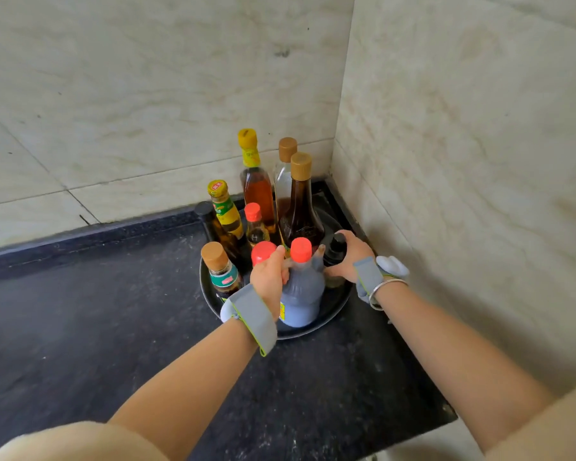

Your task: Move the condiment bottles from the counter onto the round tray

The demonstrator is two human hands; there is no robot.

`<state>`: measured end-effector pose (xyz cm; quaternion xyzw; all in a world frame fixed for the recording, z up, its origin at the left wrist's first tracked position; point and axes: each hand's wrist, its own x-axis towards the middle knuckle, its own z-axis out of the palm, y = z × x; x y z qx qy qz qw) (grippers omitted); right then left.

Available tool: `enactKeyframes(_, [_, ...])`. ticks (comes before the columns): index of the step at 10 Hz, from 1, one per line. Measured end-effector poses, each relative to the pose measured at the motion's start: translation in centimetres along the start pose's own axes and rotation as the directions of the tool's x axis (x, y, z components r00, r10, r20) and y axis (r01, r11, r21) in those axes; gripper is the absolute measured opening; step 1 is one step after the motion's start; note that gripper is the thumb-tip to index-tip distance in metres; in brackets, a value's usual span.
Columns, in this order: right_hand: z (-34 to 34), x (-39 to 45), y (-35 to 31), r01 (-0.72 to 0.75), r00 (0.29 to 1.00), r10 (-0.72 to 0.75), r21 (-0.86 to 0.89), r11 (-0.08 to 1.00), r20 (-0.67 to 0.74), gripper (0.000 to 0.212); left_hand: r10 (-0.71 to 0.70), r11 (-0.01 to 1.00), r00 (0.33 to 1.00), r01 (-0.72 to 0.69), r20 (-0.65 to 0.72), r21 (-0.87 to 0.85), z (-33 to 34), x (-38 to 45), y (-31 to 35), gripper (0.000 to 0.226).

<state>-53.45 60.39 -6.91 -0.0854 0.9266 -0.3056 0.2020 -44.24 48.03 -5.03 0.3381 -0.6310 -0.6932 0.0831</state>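
Head view, step in hand: seating the last bottles on the round dark metal tray [333,311] in the corner of the black stone worktop [113,327].
Left hand [269,274]: grip wrapped around the neck of the large grey plastic jug with the red cap [301,287], which stands at the tray's near edge.
Right hand [346,261]: grip curled around the small dark black-capped bottle [336,249] at the tray's right side.
Technique: lower each base flat inside the rim and release only once it is upright; avoid nudging neighbours.
Count: ten bottles visible, crowded together on or at the tray; one tray; none seen standing loose elsewhere on the worktop.
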Motion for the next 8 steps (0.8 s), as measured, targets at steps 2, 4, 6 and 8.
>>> enactKeyframes(2, [0.4, 0.8, 1.2, -0.004, 0.999, 0.005, -0.039, 0.999, 0.035, 0.069, 0.061, 0.998, 0.997, -0.062, -0.048, -0.009, -0.7, 0.7, -1.2, 0.072])
enactKeyframes(4, [0.8, 1.4, 1.8, -0.018, 0.999, 0.018, -0.012, 1.000, 0.035, 0.077, 0.098, 0.994, 0.995, -0.099, 0.023, 0.051, -1.4, 0.7, -2.3, 0.065])
enactKeyframes(6, [0.9, 1.0, 1.9, -0.026, 0.999, 0.027, -0.042, 0.999, 0.036, 0.078, 0.166, 0.935, 0.984, -0.180, 0.071, 0.306, -1.8, 0.4, -1.2, 0.040])
enactKeyframes(8, [-0.4, 0.4, 1.4, -0.055, 0.997, 0.062, -0.129, 0.990, 0.054, 0.094, 0.484, 0.747, 0.843, -0.537, 0.233, 0.392, -0.9, -1.2, 2.2, 0.030])
